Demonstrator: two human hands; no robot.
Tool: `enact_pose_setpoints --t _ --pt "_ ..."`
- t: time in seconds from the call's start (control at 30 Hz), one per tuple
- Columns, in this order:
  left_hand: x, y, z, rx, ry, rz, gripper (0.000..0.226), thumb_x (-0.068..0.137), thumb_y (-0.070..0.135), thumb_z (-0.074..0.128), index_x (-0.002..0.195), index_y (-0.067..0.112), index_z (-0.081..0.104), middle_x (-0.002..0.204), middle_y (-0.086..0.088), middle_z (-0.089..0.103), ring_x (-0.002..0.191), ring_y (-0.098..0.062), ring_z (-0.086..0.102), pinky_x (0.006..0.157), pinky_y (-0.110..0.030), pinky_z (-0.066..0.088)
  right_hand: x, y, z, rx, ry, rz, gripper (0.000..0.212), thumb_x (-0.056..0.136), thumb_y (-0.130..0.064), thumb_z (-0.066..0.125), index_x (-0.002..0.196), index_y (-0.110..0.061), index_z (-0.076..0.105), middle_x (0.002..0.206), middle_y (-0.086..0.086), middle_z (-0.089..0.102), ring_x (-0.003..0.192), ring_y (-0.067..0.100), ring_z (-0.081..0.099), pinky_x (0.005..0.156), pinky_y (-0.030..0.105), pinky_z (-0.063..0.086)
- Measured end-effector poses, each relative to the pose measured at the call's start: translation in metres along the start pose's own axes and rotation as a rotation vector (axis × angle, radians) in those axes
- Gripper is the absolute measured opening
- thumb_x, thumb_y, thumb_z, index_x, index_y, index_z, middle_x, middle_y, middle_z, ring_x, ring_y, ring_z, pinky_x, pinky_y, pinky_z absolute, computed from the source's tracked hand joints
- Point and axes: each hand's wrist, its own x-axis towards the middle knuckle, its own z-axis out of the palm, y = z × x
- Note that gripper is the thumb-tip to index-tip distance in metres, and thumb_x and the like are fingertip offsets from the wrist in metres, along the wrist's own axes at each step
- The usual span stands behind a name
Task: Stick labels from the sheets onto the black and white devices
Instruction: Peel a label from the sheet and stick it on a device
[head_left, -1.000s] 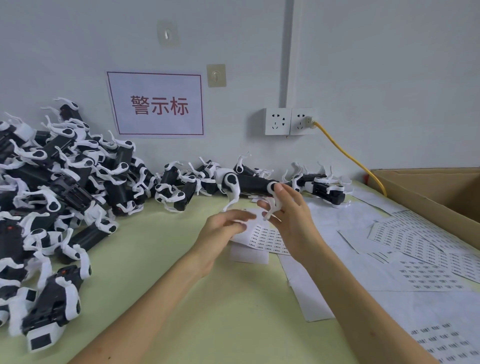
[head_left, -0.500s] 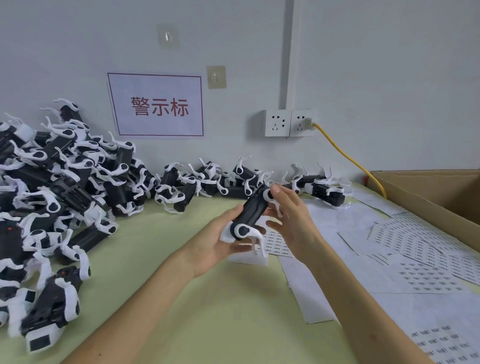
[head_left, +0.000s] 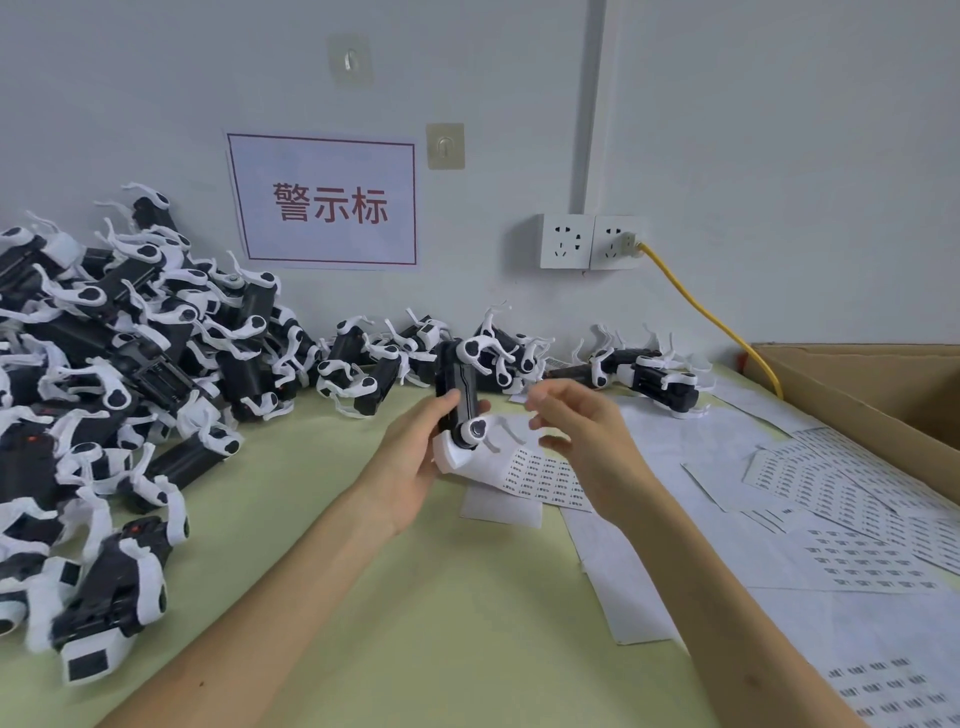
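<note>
The left hand (head_left: 410, 467) has one black and white device (head_left: 460, 395) up off the green table (head_left: 415, 597). It is roughly upright in the middle of the scene, thumb across its dark face and fingers wrapped behind. The right hand (head_left: 576, 441) hovers just to its right, not touching it, with fingers loosely curled and thumb and forefinger close together. That hand is blurred, so it cannot be told whether a label sits between those tips.

Directly below both hands lies a label sheet (head_left: 545, 475), with more loose sheets (head_left: 831, 478) overlapping out to the right, beside the cardboard box (head_left: 857, 384).

Now the danger points. These labels look tiny. One carried on a fingertip could well fold on itself or cling to skin rather than to the casing. The device is gripped by one hand only, so a firm press from the right may swivel it and set the label crooked. The thin white arms at its ends could catch a finger on the way in. The sheets look unanchored, and peeling with a single hand would probably lift or drag a whole sheet.

The big pile (head_left: 130, 364) on the left and the far row (head_left: 644, 374) look alike. A finished device put down carelessly could get lost among undone ones.
</note>
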Motion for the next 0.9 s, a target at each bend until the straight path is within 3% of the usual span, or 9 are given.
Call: enact_pose_setpoints --t 0.13,0.27,0.47,0.63,0.8,0.9 --pt "-0.004 -0.004 0.008 0.013 -0.043 0.009 0.031 0.097 0.026 0.062 0.122 0.009 0.069 0.119 -0.010 0.075 0.101 -0.019 0.072 0.092 -0.040 0.053 -0.002 0.003 0.007 -0.084 -0.053 -0.045 0.017 0.098 -0.013 0.065 0.082 -0.020 0.066 0.081 -0.010 0.064 0.085 0.009 0.059 0.074 0.023 0.045" --pt "-0.010 -0.008 0.014 0.044 -0.064 0.062 0.048 0.080 0.031 0.072 0.123 0.010 0.069 0.115 -0.013 0.075 0.099 -0.021 0.071 0.085 -0.034 0.055 -0.003 0.000 0.005 -0.063 -0.074 -0.055 0.018 0.101 -0.014 0.061 0.084 -0.020 0.065 0.084 -0.011 0.068 0.089 0.010 0.064 0.071 0.018 0.047" --pt "-0.011 -0.012 0.015 0.115 -0.073 0.078 0.034 0.095 0.019 0.067 0.129 0.015 0.066 0.123 -0.014 0.073 0.109 -0.027 0.071 0.094 -0.040 0.054 -0.005 -0.001 0.008 -0.090 -0.102 -0.076 0.017 0.103 -0.013 0.058 0.087 -0.014 0.061 0.087 0.005 0.063 0.082 0.014 0.064 0.065 0.019 0.047" --pt "-0.012 -0.011 0.016 0.146 -0.074 0.077 0.034 0.097 0.018 0.067 0.131 0.016 0.063 0.122 -0.013 0.074 0.115 -0.031 0.070 0.099 -0.044 0.053 -0.006 -0.002 0.008 -0.142 -0.100 -0.090 0.014 0.103 -0.014 0.057 0.090 -0.011 0.060 0.085 0.004 0.060 0.079 0.016 0.062 0.070 0.022 0.050" --pt "-0.014 -0.011 0.018 0.161 -0.080 0.098 0.028 0.096 0.017 0.068 0.125 0.017 0.066 0.114 -0.009 0.076 0.097 -0.022 0.074 0.076 -0.028 0.058 -0.006 -0.001 0.008 -0.145 -0.084 -0.089 0.015 0.103 -0.014 0.057 0.089 -0.012 0.060 0.079 -0.005 0.060 0.076 0.017 0.061 0.066 0.020 0.050" --pt "-0.014 -0.011 0.018 0.171 -0.076 0.105 0.027 0.096 0.016 0.068 0.123 0.017 0.066 0.109 -0.007 0.077 0.093 -0.019 0.074 0.072 -0.024 0.057 -0.006 -0.001 0.009 -0.146 -0.074 -0.094 0.016 0.103 -0.012 0.057 0.088 -0.013 0.060 0.076 -0.007 0.061 0.073 0.016 0.060 0.065 0.019 0.051"
